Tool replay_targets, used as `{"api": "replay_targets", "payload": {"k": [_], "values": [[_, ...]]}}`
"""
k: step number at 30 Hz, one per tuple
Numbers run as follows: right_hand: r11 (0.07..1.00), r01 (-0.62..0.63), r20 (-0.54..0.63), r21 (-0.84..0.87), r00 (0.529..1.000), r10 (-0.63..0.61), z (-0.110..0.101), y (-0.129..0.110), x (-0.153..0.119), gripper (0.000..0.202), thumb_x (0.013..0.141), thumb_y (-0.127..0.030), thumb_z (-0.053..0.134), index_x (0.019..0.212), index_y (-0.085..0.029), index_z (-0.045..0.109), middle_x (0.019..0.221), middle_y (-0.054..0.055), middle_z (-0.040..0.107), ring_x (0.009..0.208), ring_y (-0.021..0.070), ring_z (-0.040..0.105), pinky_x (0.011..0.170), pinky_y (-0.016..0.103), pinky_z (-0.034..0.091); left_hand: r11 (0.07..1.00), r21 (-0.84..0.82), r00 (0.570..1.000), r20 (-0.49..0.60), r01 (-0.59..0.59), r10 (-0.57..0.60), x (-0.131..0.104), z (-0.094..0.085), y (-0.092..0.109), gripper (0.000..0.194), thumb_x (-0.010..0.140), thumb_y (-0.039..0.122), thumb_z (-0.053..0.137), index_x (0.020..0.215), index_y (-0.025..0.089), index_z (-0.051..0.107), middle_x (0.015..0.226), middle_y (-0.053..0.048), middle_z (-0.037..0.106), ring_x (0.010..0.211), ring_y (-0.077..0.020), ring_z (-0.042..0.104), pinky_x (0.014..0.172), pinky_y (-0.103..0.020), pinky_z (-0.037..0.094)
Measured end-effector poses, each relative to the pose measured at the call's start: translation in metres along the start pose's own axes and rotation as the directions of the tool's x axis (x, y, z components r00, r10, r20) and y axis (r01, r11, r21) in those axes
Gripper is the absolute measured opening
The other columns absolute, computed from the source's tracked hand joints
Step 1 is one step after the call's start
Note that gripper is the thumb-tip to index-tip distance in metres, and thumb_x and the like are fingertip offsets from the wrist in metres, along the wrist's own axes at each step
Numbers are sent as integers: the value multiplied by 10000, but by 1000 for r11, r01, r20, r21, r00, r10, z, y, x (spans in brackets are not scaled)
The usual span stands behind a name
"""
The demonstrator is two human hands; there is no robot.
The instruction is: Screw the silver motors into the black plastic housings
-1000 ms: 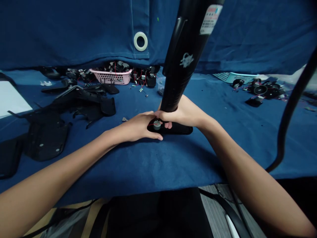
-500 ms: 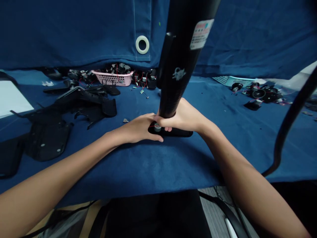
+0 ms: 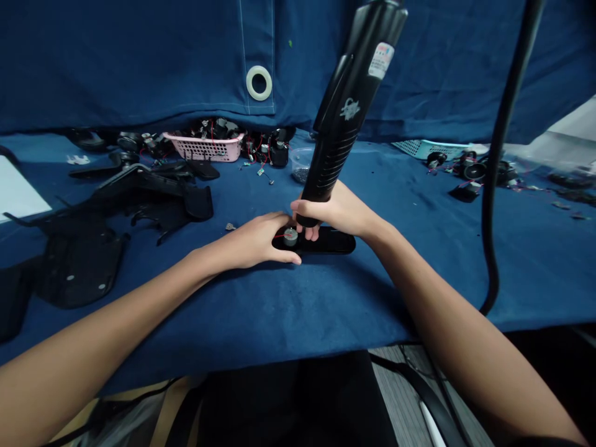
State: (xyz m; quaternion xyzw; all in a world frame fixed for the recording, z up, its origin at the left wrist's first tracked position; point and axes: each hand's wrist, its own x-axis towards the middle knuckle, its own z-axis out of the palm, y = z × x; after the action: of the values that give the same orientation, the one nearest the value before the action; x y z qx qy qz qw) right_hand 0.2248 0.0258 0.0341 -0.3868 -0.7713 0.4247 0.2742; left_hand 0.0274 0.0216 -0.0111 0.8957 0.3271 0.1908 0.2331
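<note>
My right hand (image 3: 342, 211) is wrapped round the lower end of a black electric screwdriver (image 3: 342, 118), which leans up and to the right. A long black plastic part (image 3: 333, 241) lies on the blue cloth beneath it. My left hand (image 3: 261, 241) grips the left end of that part, with the thumb on the near side and the fingers on the far side. Between thumb and fingers sits a small round silver motor (image 3: 291, 236) with a red wire. The fingers of my right hand hover over the part just right of the motor. The screwdriver's tip is hidden.
Black plastic shells (image 3: 153, 192) lie to the left. A pink basket (image 3: 205, 148) of wired parts stands at the back, near a clear tub (image 3: 302, 164) of small pieces. A teal basket (image 3: 431, 149) and loose wired parts are at right. A thick black cable (image 3: 493, 186) hangs there.
The screwdriver has moved away from the camera, so its top end now shows. The clear tub behind it has come into view. My left hand keeps its grip on the black part.
</note>
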Motion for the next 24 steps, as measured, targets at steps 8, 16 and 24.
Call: {"api": "replay_targets", "payload": {"k": [8, 16, 24], "values": [[982, 34, -64, -184, 997, -47, 9, -11, -5, 146, 763, -287, 621, 748, -157, 686, 562, 5, 653, 545, 186, 658, 553, 286, 538, 1000, 9, 1000, 16, 14, -14, 0, -3, 5, 461, 769, 458, 742, 1128, 201, 611, 1182, -67, 629, 1087, -254, 585, 933, -339, 454], [958, 55, -100, -280, 991, -86, 14, -14, -7, 187, 735, -318, 641, 717, -138, 688, 556, -8, 652, 483, 147, 626, 492, 235, 487, 999, -43, 1000, 8, -17, 17, 0, -2, 4, 311, 783, 399, 744, 1038, 241, 660, 1121, 16, 644, 1046, -196, 596, 913, -268, 444], [992, 65, -102, -110, 992, -77, 9, -7, -4, 156, 769, -260, 602, 698, -139, 671, 533, 5, 645, 488, 158, 631, 505, 252, 522, 1000, 4, 1000, -13, -18, 18, 1, 3, -3, 524, 769, 507, 727, 1162, 190, 585, 1168, -65, 632, 1053, -256, 597, 905, -343, 464]]}}
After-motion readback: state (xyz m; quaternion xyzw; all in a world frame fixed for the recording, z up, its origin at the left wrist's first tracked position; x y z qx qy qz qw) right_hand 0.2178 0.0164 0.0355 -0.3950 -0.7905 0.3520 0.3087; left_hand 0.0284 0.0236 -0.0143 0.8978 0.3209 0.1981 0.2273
